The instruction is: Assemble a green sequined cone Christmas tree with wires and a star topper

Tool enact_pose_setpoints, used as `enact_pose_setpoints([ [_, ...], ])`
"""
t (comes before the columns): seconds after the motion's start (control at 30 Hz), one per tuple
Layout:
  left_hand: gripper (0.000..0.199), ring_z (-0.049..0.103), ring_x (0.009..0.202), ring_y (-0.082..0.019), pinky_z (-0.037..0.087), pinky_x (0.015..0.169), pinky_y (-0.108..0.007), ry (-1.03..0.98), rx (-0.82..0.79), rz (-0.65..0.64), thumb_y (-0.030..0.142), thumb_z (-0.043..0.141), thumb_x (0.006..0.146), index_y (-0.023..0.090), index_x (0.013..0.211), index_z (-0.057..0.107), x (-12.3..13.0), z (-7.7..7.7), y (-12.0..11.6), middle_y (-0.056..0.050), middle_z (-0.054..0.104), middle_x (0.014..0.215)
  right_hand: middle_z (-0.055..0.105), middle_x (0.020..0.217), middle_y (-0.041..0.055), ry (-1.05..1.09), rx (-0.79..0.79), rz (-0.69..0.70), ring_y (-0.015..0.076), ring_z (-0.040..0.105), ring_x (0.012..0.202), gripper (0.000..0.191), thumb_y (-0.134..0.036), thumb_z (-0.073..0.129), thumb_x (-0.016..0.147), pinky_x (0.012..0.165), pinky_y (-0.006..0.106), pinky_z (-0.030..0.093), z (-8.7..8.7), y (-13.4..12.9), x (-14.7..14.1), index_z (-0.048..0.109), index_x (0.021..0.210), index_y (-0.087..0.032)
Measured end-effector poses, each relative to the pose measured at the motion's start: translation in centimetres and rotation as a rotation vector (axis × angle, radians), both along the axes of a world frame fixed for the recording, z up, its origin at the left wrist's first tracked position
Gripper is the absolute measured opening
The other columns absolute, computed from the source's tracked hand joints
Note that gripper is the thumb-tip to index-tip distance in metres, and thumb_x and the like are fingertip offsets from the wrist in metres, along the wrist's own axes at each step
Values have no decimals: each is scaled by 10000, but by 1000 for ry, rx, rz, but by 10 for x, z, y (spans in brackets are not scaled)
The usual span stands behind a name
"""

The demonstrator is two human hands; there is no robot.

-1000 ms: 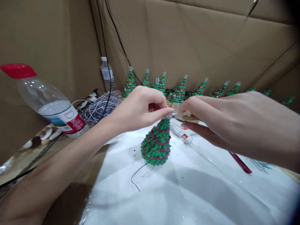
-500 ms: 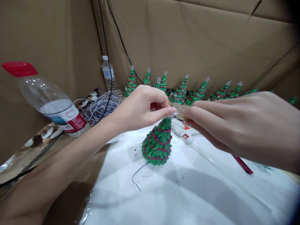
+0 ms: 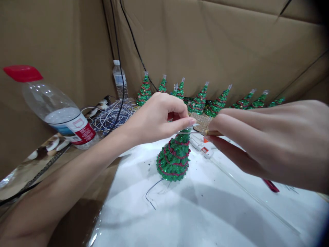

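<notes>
A small green Christmas tree (image 3: 173, 159) with red garland stands upright on the white work surface (image 3: 164, 219). At its tip, my left hand (image 3: 164, 116) is closed, thumb and forefinger pinching a small whitish clear piece (image 3: 195, 125), largely covered by the fingers. My right hand (image 3: 267, 140) grips the light wooden handle (image 3: 213, 133) of a thin metal tool. The tool's shaft runs left across the treetop, under my left thumb; its far end is hard to make out. A dark wire (image 3: 149, 192) sticks out from the tree's base.
A white glue gun (image 3: 205, 153) and clear glue stick (image 3: 257, 202) lie behind and right. Several finished trees (image 3: 199, 99) line the back. At left stand a red-capped bottle (image 3: 74, 125), a smaller bottle (image 3: 119, 79) and tangled wires (image 3: 113, 115). A red-handled item (image 3: 271, 185) lies at right.
My right hand has drawn slightly right, away from the treetop, so the tool's handle and shaft now show. My left hand keeps its pinch at the tip.
</notes>
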State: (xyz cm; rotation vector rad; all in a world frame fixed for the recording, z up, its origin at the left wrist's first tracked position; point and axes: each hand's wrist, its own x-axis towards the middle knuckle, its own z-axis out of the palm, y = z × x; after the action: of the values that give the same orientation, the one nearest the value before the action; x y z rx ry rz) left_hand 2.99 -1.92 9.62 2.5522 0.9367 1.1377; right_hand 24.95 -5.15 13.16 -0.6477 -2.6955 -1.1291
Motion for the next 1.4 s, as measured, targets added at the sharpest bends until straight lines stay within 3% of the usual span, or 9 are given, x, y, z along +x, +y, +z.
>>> enact_pose_setpoints([
  [0.33, 243, 469, 541, -108, 348, 507, -252, 2, 11, -1, 202, 614, 845, 156, 606, 621, 0, 0, 0, 11, 559, 563, 521, 525, -2, 41, 27, -15, 141, 374, 426, 123, -254, 507, 840, 505, 307, 91, 1, -8, 0, 622, 801, -240],
  [0.63, 249, 464, 527, -107, 330, 500, -258, -1, 9, 4, 212, 621, 833, 152, 591, 615, 1, -1, 0, 8, 573, 559, 449, 514, 6, -11, 126, -28, 142, 423, 446, 259, -306, 470, 840, 502, 275, 97, 16, 5, -11, 509, 604, -209],
  [0.77, 259, 460, 528, -104, 331, 498, -256, -13, -11, 0, 207, 629, 833, 150, 582, 603, 0, 0, -1, 15, 557, 552, 495, 528, -7, 48, -5, 27, 124, 406, 440, 279, -329, 459, 893, 492, 288, 129, 12, 3, -6, 590, 671, -221],
  [0.97, 252, 462, 540, -107, 342, 501, -252, -28, -85, -7, 216, 639, 836, 148, 597, 599, 1, 0, 1, 18, 549, 563, 550, 608, -7, 161, -328, 105, 129, 470, 487, 162, -251, 531, 902, 487, 294, 259, -17, -11, 20, 624, 780, -200],
  [1.13, 227, 512, 596, -119, 387, 556, -255, -6, -134, -10, 245, 625, 866, 135, 669, 651, -1, 1, 2, -6, 609, 642, 577, 659, -1, 395, -513, 75, 114, 501, 517, 51, -182, 561, 885, 484, 258, 332, -46, -18, 53, 600, 851, -184],
  [1.27, 262, 586, 745, -152, 445, 669, -271, 11, -138, -40, 280, 528, 941, 141, 825, 716, -2, 2, 1, -50, 667, 809, 591, 657, -14, 670, -572, -24, 93, 493, 499, 68, -213, 563, 892, 454, 223, 346, -70, -12, 88, 595, 832, -205],
  [1.4, 247, 604, 800, -161, 462, 726, -274, 45, -129, -59, 275, 516, 954, 164, 880, 724, 1, 0, 1, -51, 671, 848, 621, 675, -5, 917, -664, -202, 98, 518, 527, 196, -339, 555, 907, 493, 218, 390, -98, 3, 123, 625, 779, -208],
])
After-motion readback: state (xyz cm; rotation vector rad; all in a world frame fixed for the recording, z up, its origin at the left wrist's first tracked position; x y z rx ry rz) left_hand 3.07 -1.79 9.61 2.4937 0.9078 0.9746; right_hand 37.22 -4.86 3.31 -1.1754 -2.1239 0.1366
